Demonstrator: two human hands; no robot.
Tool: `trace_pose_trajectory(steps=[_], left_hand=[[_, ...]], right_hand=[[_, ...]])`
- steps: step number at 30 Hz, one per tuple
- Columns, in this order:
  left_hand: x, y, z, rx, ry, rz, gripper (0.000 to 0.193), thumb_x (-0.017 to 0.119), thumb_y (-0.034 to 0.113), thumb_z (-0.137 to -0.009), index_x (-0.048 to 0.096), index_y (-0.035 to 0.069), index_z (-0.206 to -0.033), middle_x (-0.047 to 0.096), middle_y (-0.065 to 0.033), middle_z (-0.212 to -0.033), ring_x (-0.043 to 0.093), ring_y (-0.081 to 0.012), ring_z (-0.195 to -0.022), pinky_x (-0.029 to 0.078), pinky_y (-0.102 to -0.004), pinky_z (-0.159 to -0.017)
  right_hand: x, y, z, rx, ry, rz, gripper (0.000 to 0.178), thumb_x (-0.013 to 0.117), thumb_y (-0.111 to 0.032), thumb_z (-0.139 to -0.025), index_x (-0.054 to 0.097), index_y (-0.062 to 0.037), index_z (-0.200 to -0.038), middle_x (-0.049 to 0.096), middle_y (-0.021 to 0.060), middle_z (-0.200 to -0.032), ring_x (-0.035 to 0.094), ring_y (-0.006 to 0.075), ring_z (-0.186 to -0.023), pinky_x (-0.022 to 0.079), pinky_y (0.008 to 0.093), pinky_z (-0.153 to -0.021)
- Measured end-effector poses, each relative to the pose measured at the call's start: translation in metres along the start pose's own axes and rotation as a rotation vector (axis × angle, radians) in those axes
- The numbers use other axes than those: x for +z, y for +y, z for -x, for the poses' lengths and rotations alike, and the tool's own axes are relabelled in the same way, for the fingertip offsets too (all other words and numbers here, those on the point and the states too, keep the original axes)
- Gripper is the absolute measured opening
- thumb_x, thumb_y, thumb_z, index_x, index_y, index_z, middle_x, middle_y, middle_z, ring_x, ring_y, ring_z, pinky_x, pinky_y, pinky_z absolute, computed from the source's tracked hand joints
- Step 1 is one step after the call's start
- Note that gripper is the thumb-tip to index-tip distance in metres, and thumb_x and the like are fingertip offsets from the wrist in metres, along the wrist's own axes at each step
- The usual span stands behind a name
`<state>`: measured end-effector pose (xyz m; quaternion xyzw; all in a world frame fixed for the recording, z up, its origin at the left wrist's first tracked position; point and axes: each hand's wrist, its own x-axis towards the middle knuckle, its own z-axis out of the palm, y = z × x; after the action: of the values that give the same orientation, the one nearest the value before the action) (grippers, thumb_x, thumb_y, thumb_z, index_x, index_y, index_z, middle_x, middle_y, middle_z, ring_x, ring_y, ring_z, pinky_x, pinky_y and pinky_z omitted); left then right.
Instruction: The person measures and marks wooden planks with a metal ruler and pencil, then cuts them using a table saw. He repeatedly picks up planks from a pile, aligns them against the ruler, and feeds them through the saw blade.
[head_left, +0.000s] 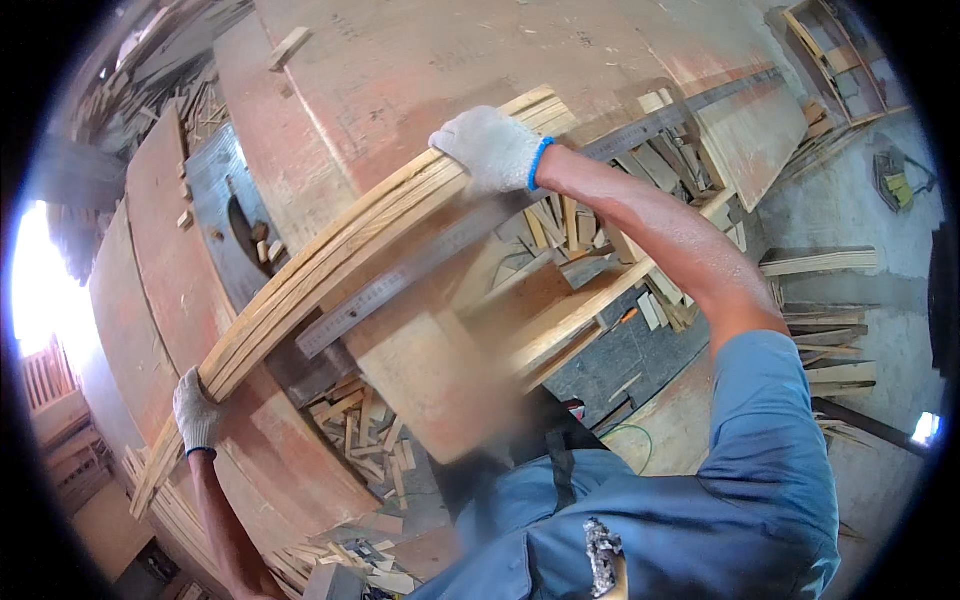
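Strips [330,255]: a pale bundle, slanting across the counter from lower left to upper middle; whether they rest on it, I cannot tell.
Left hand [198,415]: white-gloved, gripping the strips near their lower-left end, which pokes out past it.
Right hand [490,150]: white-gloved with a blue cuff, gripping the strips from above near their far end.
Rail [390,285]: long, flat, metal, just beside the strips on the body side, running on toward the upper right.
Counter [420,60]: broad, worn, reddish boards.
Plate [215,185]: bluish metal with a dark slot, beyond the strips.
Offcuts [365,440]: heaped below the rail's left end.
Screwdriver [626,317]: orange-handled, right of the middle.
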<state>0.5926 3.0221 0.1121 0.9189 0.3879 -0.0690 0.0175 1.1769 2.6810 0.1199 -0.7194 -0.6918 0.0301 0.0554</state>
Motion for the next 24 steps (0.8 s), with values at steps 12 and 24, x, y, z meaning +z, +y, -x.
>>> trace_pose_trajectory(steps=[12,24], left_hand=[[0.004,0.125,-0.039,0.051,-0.171,-0.064,0.088,0.092,0.018,-0.063,0.056,0.003,-0.143,0.066,-0.0174,-0.128,0.061,-0.0395,-0.120,0.049,-0.0477,-0.109],[-0.001,0.174,-0.049,0.129,-0.095,0.004,0.085,0.078,0.006,-0.074,0.051,0.009,-0.154,0.063,-0.0185,-0.143,0.057,-0.0394,-0.134,0.043,-0.0496,-0.118]], right_hand=[[0.025,0.090,0.097,0.293,0.171,-0.222,0.035,0.064,-0.039,-0.099,0.075,-0.0070,-0.108,0.075,0.0184,-0.109,0.067,0.0422,-0.110,0.049,0.0530,-0.100],[0.051,0.144,0.110,0.297,0.247,-0.053,0.023,0.071,-0.026,-0.100,0.071,-0.0084,-0.114,0.072,0.0142,-0.112,0.064,0.0384,-0.111,0.048,0.0502,-0.105]])
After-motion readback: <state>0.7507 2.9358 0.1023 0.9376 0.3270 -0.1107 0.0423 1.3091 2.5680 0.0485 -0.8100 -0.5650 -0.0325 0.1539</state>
